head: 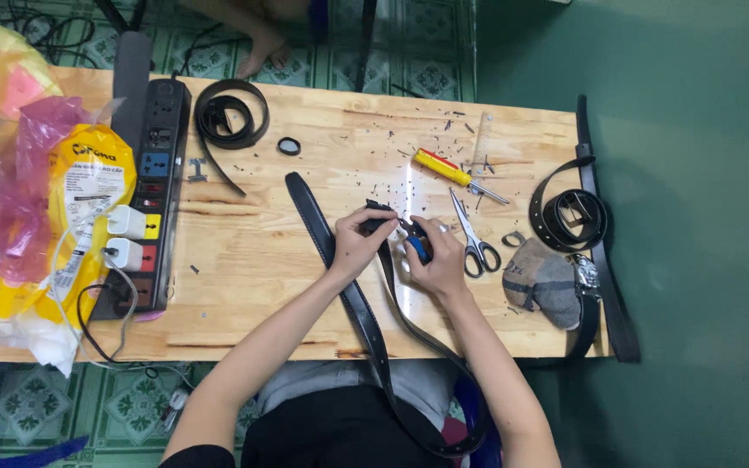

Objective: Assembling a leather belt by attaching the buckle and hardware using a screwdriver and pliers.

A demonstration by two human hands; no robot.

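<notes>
A long black leather belt (pixel 314 217) lies across the wooden table (pixel 253 277) and loops down over my lap. My left hand (pixel 355 243) pinches the belt's end near the table's middle. Right beside it, my right hand (pixel 437 256) grips a small tool with a blue handle (pixel 418 249), its tip against the belt end. Grey-handled scissors (pixel 476 244) lie just right of my right hand. A yellow and red screwdriver (pixel 448 170) rests a little farther back.
A black power strip (pixel 151 186) with white chargers sits at the left, next to yellow and pink plastic bags (pixel 45 191). Coiled black belts lie at the back left (pixel 229 117) and right edge (pixel 574 217). A grey cloth (pixel 541 282) is at the right. Someone's bare foot (pixel 262 52) shows beyond the table.
</notes>
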